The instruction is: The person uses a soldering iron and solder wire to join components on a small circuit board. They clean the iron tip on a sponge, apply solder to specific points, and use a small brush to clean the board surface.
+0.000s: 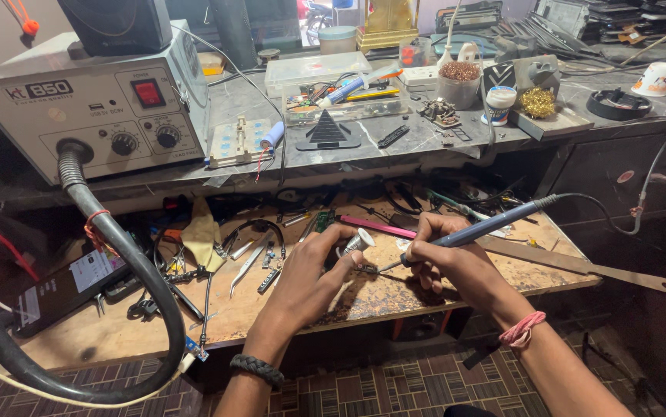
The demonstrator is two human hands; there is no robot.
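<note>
My right hand [442, 259] grips a blue-handled soldering iron [481, 228], whose tip points left and down toward a small part on the wooden board [394, 289]. Its cable runs off to the right. My left hand [313, 266] pinches a small spool of solder wire [356, 242] between thumb and fingers, right beside the iron's tip. A pink tool [375, 226] lies just behind both hands. A green circuit board [325, 218] shows partly behind my left hand.
A grey hot-air rework station [89, 100] stands at the upper left with a thick black hose [128, 262] looping down. Tweezers [249, 262], a dark phone [62, 289] and cables lie left. A metal ruler [580, 266] sticks out right. The upper shelf holds boxes, jars and a brass-wool cleaner [538, 100].
</note>
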